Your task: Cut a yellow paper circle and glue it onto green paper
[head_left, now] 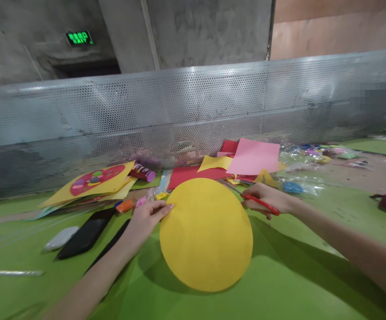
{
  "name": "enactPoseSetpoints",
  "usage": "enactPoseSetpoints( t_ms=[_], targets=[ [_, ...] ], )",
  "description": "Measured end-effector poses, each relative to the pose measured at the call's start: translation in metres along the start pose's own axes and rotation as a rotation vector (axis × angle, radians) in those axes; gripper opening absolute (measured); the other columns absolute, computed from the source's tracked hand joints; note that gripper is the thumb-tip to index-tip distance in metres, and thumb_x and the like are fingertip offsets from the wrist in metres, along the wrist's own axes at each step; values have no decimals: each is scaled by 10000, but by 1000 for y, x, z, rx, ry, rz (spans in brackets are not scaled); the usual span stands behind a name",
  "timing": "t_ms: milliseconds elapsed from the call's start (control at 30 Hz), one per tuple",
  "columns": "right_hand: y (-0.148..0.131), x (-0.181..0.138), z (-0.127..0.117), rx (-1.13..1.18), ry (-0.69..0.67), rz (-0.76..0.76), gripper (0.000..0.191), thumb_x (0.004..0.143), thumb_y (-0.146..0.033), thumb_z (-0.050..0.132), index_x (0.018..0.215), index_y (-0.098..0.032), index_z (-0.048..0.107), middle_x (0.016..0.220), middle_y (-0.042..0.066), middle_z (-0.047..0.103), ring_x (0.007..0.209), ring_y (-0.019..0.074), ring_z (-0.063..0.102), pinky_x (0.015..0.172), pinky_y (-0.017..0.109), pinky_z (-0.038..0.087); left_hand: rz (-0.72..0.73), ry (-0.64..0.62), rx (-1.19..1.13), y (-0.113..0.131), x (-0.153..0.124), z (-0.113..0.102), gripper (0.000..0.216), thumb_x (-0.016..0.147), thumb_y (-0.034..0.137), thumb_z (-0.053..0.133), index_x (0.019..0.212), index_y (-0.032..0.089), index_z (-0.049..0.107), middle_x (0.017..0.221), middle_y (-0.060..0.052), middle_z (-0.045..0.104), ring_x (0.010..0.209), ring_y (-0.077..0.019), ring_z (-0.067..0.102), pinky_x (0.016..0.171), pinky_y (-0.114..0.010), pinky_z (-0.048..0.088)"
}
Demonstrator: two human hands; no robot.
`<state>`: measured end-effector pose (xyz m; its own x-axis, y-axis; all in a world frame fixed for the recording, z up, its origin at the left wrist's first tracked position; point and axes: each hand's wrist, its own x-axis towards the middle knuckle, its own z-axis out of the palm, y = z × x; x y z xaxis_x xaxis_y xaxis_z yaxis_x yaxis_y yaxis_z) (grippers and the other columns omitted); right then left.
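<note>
Head view: the left hand (151, 214) pinched the yellow paper circle (206, 235) by its far left edge, above the green table (13, 253); the right hand (262, 196) gripped scissors (267, 206) beside its far right. Slow paper-turning probably suited clean cutting.

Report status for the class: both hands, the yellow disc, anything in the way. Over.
Left hand: gripping yellow paper disc at its left edge. Right hand: holding red-handled scissors. Pink sheet beyond disc, possibly in the way.
</note>
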<state>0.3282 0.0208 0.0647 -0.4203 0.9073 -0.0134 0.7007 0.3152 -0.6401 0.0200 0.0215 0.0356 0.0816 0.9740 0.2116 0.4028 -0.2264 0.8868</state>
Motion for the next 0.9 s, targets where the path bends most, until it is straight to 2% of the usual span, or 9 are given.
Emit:
enactPoseSetpoints(
  t_ms=[267,500,767,900],
  targets=[
    [-1,1,1,-29,-2,-32,259,735,-278,455,516,-183,355,420,-76,334,332,68,408,326,173,294,-17,-65,-4,-2,0,0,271,680,408,598,815,193,693,733,-19,685,695,-197,604,611,-252,442],
    [-3,1,1,-38,-34,-48,256,702,-237,462,502,-187,311,436,-81,310,348,61,384,341,176,260,-9,-61,43,7,-5,2,240,653,416,596,668,190,676,693,-8,672,628,-176,583,574,-244,430],
    [-8,0,4,-43,-58,-46,198,693,-214,455,524,-177,359,434,-78,341,345,35,261,351,187,187,-15,-91,65,6,-5,1,263,665,431,579,706,189,671,726,-21,671,690,-199,587,612,-268,438],
    [-8,0,5,-40,-59,-39,185,695,-213,451,532,-177,373,420,-79,341,342,38,253,353,188,191,-10,-74,43,7,-6,2,232,657,415,589,684,202,677,711,-15,669,660,-192,582,602,-271,431]
  ],
)
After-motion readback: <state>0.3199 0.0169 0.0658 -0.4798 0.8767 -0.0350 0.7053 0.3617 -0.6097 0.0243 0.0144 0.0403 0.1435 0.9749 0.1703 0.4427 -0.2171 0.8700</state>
